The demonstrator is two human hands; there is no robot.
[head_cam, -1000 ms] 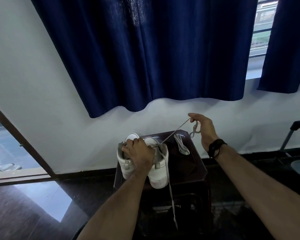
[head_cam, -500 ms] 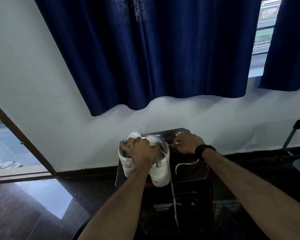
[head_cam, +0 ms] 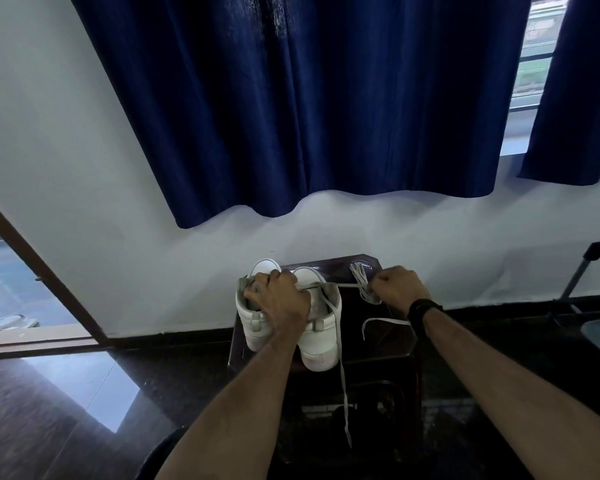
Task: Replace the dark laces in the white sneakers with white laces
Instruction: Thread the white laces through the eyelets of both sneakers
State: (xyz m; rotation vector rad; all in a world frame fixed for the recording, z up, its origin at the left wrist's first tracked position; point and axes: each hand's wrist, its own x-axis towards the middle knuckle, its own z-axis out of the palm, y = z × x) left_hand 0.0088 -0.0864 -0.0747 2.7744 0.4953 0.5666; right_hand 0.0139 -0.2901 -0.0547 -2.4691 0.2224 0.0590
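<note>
Two white sneakers [head_cam: 321, 344] stand side by side, heels toward me, on a dark wooden stool [head_cam: 392, 344]. My left hand [head_cam: 279, 299] grips their tops across both collars. A white lace [head_cam: 340, 372] threaded in the right sneaker hangs down over the stool's front. Its other part runs level to my right hand [head_cam: 397, 287], which pinches it just right of the shoes. A bundle of white lace [head_cam: 360, 276] lies on the stool by that hand. No dark lace is visible.
A white wall and dark blue curtains [head_cam: 291, 98] rise behind the stool. A doorway [head_cam: 21, 289] opens at the left over a glossy dark floor. A dark metal stand [head_cam: 582, 271] sits at the right edge.
My right hand came down from a raised pull to the stool, then drew the lace slightly rightward. A loose lace end now lies by my wrist. The left hand stayed on the sneakers.
</note>
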